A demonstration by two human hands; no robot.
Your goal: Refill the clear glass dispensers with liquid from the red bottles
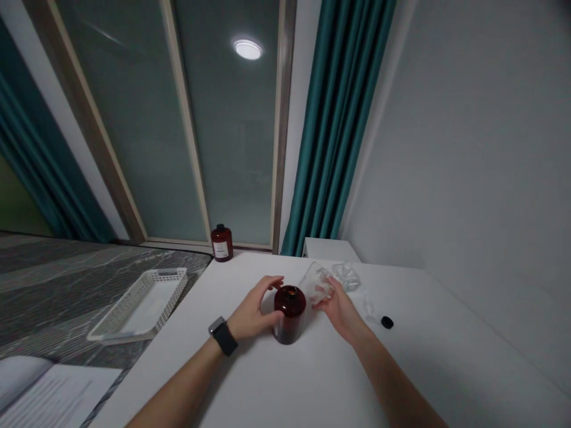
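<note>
A dark reddish-brown bottle stands upright and uncapped on the white table. My left hand, with a watch on its wrist, curves around the bottle's left side. Its thumb overlaps the bottle's front and its fingers are spread behind the shoulder; whether they press on it is hard to see. To the right of the bottle, my right hand has its fingers bent on a clear plastic piece, which looks like a bag. Crumpled clear plastic lies just beyond that hand. A black cap rests farther right.
A second brown bottle with a white label and black cap stands at the table's far left corner. Left of the table are a white basket and an open book on a grey striped surface. A wall borders the right side.
</note>
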